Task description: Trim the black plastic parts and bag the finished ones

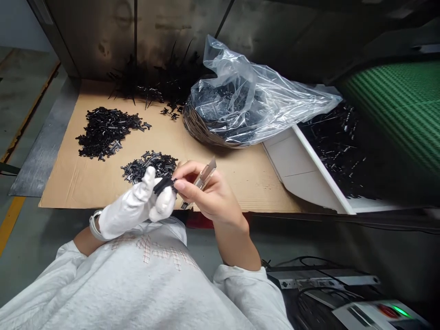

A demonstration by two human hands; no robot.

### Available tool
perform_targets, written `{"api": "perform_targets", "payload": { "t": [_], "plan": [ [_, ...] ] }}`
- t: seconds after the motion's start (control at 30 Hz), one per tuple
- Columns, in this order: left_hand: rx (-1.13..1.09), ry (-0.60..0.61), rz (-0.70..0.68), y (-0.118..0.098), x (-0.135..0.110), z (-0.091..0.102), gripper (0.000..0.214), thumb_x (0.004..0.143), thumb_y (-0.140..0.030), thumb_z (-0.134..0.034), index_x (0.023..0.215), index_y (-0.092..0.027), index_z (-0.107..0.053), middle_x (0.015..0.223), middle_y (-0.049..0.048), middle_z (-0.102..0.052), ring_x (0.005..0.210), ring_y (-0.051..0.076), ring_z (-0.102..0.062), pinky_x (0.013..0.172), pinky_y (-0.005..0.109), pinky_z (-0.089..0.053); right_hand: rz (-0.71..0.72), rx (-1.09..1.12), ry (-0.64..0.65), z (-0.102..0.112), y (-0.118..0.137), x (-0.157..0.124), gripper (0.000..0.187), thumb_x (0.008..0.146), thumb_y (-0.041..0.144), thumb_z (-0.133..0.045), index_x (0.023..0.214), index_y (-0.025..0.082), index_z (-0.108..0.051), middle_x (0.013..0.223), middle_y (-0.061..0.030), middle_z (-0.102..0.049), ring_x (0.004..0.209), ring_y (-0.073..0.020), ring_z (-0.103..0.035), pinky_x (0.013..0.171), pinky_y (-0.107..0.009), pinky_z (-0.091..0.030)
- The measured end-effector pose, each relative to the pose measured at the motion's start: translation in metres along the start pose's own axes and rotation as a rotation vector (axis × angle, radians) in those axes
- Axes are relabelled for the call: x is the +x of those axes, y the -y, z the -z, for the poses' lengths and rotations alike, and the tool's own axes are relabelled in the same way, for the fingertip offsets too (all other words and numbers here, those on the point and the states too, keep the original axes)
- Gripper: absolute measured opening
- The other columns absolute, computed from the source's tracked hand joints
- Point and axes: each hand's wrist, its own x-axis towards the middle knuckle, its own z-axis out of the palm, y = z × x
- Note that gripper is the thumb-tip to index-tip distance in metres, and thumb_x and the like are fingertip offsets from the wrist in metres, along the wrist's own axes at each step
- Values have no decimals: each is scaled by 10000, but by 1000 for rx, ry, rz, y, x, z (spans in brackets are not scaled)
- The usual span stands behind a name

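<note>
My left hand (144, 201), in a white glove, pinches a small black plastic part (163, 184) between thumb and fingers. My bare right hand (202, 192) is closed around a metal blade (205, 174) whose edge points up and to the right; its fingertips also touch the black part. Both hands hover over the near edge of a cardboard sheet (240, 178). Just beyond them lies a small pile of black parts (147, 166), with a larger pile (105, 130) farther left.
A clear plastic bag (247, 96) in a basket holds more black parts at the back. A white tray (319, 169) with black scraps stands at the right, beside a green belt (398, 105). Tangled black sprues (154, 82) lie at the back. A device with lit buttons (381, 314) sits lower right.
</note>
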Motion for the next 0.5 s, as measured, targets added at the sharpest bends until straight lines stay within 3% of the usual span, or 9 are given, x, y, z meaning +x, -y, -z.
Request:
{"api": "perform_targets", "payload": {
  "t": [0.1,0.23,0.4,0.5],
  "plan": [
    [-95,60,74,-2,-1,-5,650,784,-828,-359,515,-241,-435,417,-25,-299,448,137,-421,472,310,-446,77,-71,16,1,-2,1,207,860,390,-671,804,191,-652,684,7,-542,589,-97,-478,506,-236,-379],
    [-203,130,99,-9,0,-13,626,840,-733,-416,480,-235,-299,392,-50,-195,387,105,-273,429,295,-370,106,-236,-33,0,-6,-4,244,917,441,-582,898,205,-642,786,-15,-609,650,-110,-536,572,-254,-436],
    [-151,34,-81,-10,-2,-15,472,907,-520,-507,567,-207,-410,507,-40,-343,492,93,-316,563,282,-393,270,-634,-69,-7,3,-18,504,964,587,-367,1296,238,-515,878,-38,-603,767,-166,-571,682,-318,-473],
    [-81,-69,-121,-9,-6,-14,399,933,-421,-497,600,-203,-473,565,-27,-417,530,94,-357,589,282,-400,327,-789,-33,-13,10,-22,501,995,529,-316,1400,252,-418,862,-41,-610,744,-180,-565,678,-335,-482]
  ]
}}
